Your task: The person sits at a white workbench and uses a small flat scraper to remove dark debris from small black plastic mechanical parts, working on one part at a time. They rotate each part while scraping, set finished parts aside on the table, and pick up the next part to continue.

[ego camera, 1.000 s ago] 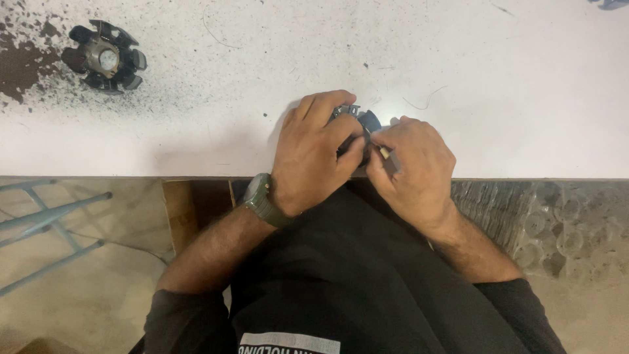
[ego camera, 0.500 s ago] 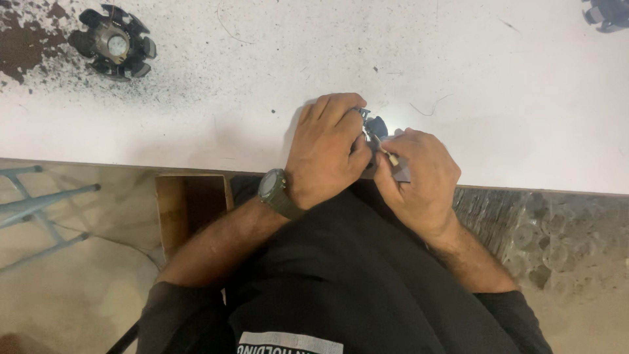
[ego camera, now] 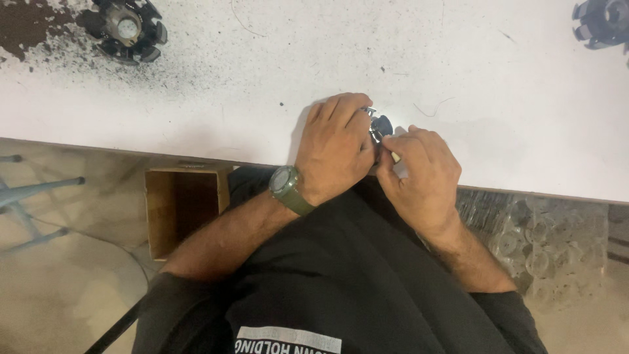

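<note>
1. Between our two hands, at the near edge of the white surface (ego camera: 458, 98), sits a small dark metal part (ego camera: 380, 126), mostly hidden by our fingers.
2. Our left hand (ego camera: 334, 147) curls over the part from the left, its fingers closed around it, so only a dark rounded bit with a shiny edge shows past the fingertips.
3. Our right hand (ego camera: 419, 174) meets it from the right; thumb and forefinger are pinched together on a small pale piece (ego camera: 396, 157) just beside the part. We cannot tell what that piece is.
4. The two hands touch each other over the edge of the surface, directly above our lap.
5. A green wristwatch (ego camera: 288, 189) sits on the left wrist, and our black shirt (ego camera: 341, 282) fills the bottom of the view.
6. Far to the left on the surface lies a dark toothed ring-shaped part (ego camera: 128, 29), amid a scatter of dark specks and a brown stain (ego camera: 33, 26).
7. A similar dark toothed part (ego camera: 603, 23) lies at the far right corner, cut off by the frame.
8. Below the surface on the left stands an open brown box (ego camera: 187, 210) on the floor; on the right lies a sheet of clear bubble wrap (ego camera: 537, 236).
</note>
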{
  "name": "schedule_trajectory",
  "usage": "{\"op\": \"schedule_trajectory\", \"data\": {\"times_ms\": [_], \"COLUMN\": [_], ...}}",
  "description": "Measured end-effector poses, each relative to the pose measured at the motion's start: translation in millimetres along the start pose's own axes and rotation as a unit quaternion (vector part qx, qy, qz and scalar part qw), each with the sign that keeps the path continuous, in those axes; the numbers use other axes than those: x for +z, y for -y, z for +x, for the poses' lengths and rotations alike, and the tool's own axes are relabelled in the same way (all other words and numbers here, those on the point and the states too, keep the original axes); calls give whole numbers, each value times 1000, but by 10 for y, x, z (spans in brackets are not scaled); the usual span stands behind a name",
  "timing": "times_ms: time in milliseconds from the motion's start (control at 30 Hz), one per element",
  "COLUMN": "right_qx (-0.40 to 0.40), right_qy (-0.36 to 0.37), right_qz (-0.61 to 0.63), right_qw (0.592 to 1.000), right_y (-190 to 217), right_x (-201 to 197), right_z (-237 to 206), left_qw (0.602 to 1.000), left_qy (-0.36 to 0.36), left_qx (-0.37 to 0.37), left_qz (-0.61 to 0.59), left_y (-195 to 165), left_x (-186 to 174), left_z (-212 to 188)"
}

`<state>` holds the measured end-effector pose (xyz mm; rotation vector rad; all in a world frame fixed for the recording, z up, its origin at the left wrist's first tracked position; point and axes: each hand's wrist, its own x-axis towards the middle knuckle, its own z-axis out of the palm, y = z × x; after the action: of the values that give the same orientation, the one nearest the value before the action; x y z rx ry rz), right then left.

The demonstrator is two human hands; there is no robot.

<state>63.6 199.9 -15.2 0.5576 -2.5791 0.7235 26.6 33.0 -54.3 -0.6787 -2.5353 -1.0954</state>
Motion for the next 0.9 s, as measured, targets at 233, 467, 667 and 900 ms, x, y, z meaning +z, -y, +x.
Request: {"op": "schedule_trajectory", "data": {"times_ms": [233, 467, 667, 900], "right_qx": [17, 64, 73, 71], "right_qy": [9, -84, -72, -71], "right_qz": [12, 73, 70, 65], "right_qw": [1000, 992, 992, 993], "right_y": [-16, -135, -174, -167], "right_x": [-31, 44, 184, 145], "right_z": [18, -92, -107, -43], "left_qw": [1000, 996, 977, 977], "left_qy": [-13, 83, 188, 161], "left_qx": [5, -16, 44, 45], "left_qz": [7, -17, 92, 131], "left_y": [-58, -4, -64, -131], "left_x": [-95, -631, -454, -466], "left_z": [75, 157, 353, 372]}}
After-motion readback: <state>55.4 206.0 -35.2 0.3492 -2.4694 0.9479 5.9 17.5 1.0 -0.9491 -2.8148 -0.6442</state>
